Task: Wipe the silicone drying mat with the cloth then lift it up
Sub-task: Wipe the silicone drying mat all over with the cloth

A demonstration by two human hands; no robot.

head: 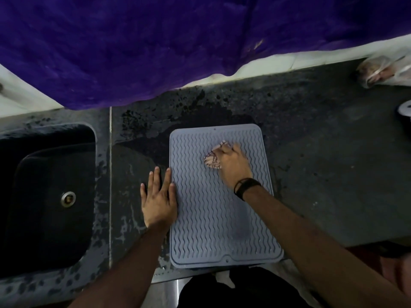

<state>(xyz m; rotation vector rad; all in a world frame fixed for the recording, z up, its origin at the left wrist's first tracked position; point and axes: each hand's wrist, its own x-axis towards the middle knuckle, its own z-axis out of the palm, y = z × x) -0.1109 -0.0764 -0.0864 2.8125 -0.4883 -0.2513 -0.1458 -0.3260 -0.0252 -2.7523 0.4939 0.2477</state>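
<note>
right hand (231, 163) grips cloth (212, 160) on mat (213, 218) | left hand (159, 196) flat, fingers straight, at mat edge | sink (51, 192) left on worktop (333, 174) | purple fabric (155, 41) behind

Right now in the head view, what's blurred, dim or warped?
Head view: motion blur smears the right hand and the cloth on the mat; the left hand is sharp. Lighting is dim: the sink interior is nearly black. Wide-angle warp bows the counter's back edge.
</note>
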